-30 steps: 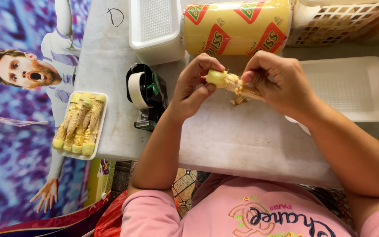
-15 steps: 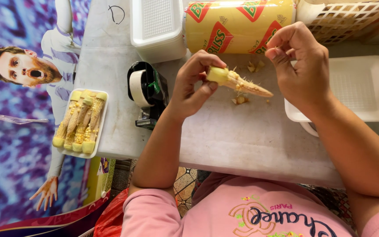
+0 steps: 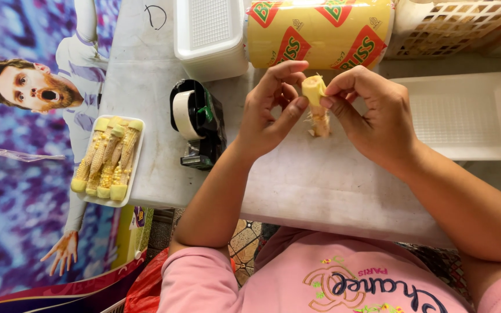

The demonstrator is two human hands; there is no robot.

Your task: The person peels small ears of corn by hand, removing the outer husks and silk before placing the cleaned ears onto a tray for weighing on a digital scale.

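Both hands, left [image 3: 268, 113] and right [image 3: 372, 116], pinch a baby corn [image 3: 315, 98] upright; it looks light, stiff yet snappable, best gripped at its thick cut end.

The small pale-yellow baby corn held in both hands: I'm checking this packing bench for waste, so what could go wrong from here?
1. The small pale-yellow baby corn is pinched only by fingertips of the left hand and right hand; it might slip onto the white table.
2. The filled white foam tray overhangs the table edge and could tip.
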